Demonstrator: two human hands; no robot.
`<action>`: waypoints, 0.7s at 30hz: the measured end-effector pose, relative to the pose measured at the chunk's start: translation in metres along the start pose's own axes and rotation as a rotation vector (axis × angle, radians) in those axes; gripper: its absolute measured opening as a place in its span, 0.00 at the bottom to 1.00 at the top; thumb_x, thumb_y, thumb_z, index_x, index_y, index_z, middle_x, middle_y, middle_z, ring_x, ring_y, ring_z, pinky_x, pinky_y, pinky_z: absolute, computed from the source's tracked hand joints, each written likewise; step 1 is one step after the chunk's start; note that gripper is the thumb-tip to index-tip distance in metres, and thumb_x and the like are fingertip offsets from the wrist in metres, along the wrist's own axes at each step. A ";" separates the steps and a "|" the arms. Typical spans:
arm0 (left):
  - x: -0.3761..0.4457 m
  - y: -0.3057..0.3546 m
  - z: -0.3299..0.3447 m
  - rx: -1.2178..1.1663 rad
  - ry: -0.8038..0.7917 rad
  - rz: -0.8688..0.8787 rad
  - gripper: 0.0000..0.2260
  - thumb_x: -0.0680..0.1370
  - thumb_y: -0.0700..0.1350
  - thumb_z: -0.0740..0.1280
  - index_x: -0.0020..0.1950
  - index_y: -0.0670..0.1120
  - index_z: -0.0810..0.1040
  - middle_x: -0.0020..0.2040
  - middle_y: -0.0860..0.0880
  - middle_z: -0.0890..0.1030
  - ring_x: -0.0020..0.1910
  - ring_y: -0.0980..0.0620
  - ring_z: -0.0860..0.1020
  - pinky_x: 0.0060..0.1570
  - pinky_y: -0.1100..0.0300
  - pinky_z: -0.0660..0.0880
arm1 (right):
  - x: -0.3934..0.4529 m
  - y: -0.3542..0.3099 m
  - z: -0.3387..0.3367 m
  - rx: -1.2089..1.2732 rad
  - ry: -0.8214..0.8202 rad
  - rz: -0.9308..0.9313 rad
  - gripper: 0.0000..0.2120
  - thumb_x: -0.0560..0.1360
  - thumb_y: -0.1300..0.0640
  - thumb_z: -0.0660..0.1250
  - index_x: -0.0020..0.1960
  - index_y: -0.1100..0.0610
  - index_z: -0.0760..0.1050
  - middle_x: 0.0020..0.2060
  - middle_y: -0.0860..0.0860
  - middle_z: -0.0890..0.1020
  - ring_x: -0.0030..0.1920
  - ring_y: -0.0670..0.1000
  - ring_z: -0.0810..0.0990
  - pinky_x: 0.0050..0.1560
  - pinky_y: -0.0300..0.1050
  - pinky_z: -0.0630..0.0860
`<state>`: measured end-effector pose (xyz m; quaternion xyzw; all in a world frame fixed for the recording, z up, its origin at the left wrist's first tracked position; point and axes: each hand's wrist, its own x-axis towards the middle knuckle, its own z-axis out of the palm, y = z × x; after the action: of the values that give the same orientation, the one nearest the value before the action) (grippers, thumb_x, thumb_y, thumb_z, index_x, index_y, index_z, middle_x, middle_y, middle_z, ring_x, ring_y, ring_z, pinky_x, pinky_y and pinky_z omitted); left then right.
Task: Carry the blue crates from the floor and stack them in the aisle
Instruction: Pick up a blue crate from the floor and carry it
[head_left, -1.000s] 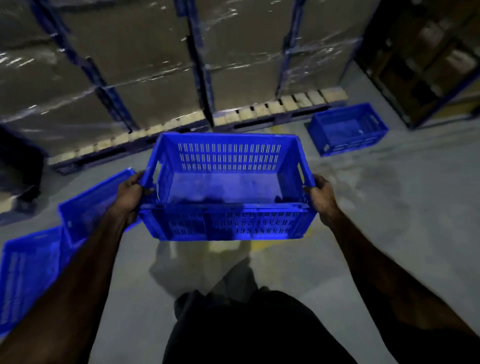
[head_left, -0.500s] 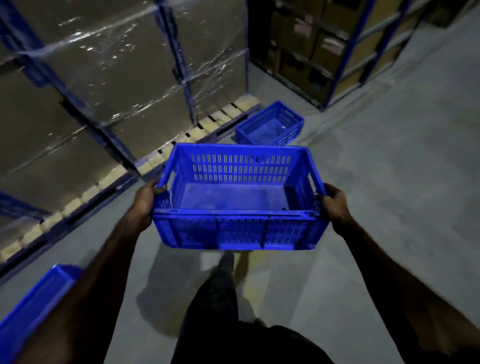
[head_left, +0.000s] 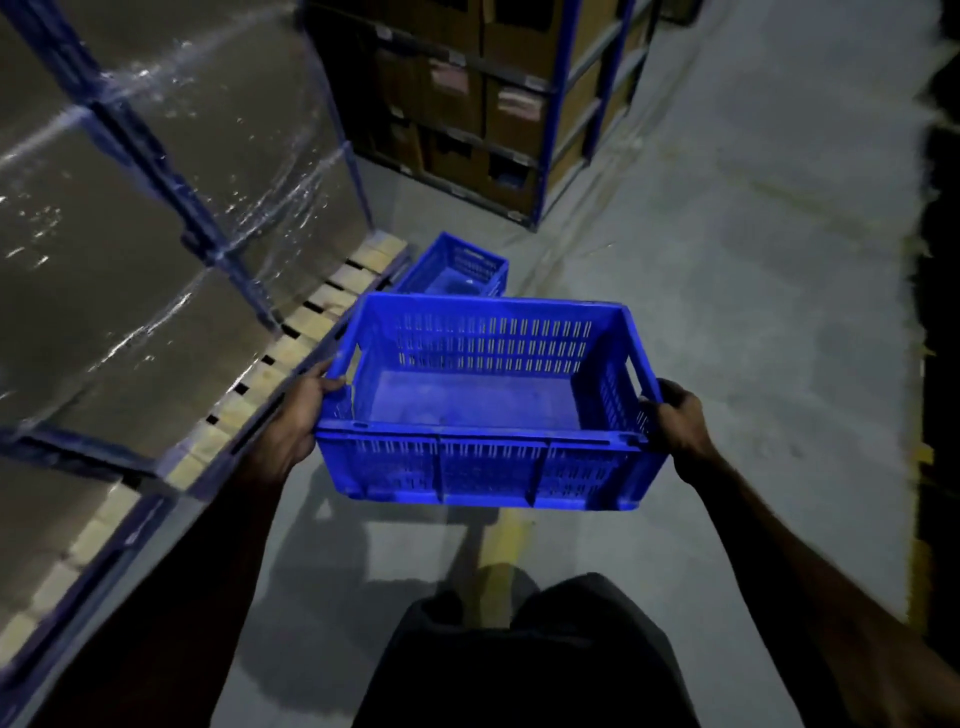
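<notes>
We are carrying one empty blue slotted plastic crate (head_left: 483, 400) at about waist height, clear of the grey concrete floor (head_left: 753, 312), long axis running left to right across our body. Left hand (head_left: 301, 410) is clenching the left short end at the rim, fingers curled over the edge by the handle slot. Right hand (head_left: 675, 421) is grasping the right short end the same way. Both hands are sitting near the crate's near corners, so neither one is closer to the target.

Key relation: a second blue slotted plastic crate (head_left: 457, 267) is resting on the floor straight ahead, just beyond the carried crate's far wall and a little to the left, partly hidden behind that wall. We are judging it as the stack base, so the next move looks like forward and down onto it, with the long axes needing to match; its exact orientation is hard to tell from here.

Left side: shrink-wrapped cardboard loads (head_left: 156, 234) on wooden pallets (head_left: 291, 343) in blue steel racking (head_left: 145, 156), close to the left hand, so a knock on that side looks possible. Ahead: a shelving bay with brown boxes (head_left: 467, 104). A yellow floor line (head_left: 504, 540) is running under us. Nothing is showing on the floor between us and the far crate.
</notes>
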<state>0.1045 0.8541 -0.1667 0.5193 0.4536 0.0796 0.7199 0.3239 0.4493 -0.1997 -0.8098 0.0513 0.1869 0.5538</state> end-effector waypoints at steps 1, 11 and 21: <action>0.013 0.008 0.008 0.015 -0.008 -0.006 0.21 0.79 0.32 0.59 0.69 0.47 0.76 0.41 0.49 0.87 0.32 0.51 0.84 0.32 0.58 0.81 | 0.013 -0.002 -0.001 0.003 0.007 0.001 0.13 0.77 0.67 0.63 0.59 0.59 0.79 0.46 0.54 0.83 0.39 0.52 0.80 0.34 0.43 0.79; 0.114 0.048 0.104 -0.031 0.045 -0.042 0.18 0.78 0.31 0.61 0.61 0.49 0.80 0.45 0.47 0.87 0.35 0.49 0.85 0.30 0.57 0.81 | 0.186 -0.041 -0.007 -0.031 -0.087 -0.003 0.13 0.78 0.67 0.63 0.60 0.59 0.78 0.48 0.55 0.83 0.40 0.50 0.81 0.31 0.37 0.78; 0.179 0.069 0.169 -0.164 0.214 -0.030 0.14 0.80 0.38 0.64 0.50 0.54 0.87 0.52 0.48 0.87 0.47 0.47 0.84 0.50 0.49 0.78 | 0.362 -0.128 -0.003 -0.161 -0.300 -0.094 0.13 0.76 0.69 0.62 0.57 0.59 0.79 0.44 0.53 0.82 0.38 0.50 0.79 0.31 0.34 0.76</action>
<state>0.3567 0.8755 -0.2037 0.4406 0.5274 0.1606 0.7085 0.6967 0.5407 -0.2165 -0.8161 -0.0849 0.2831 0.4966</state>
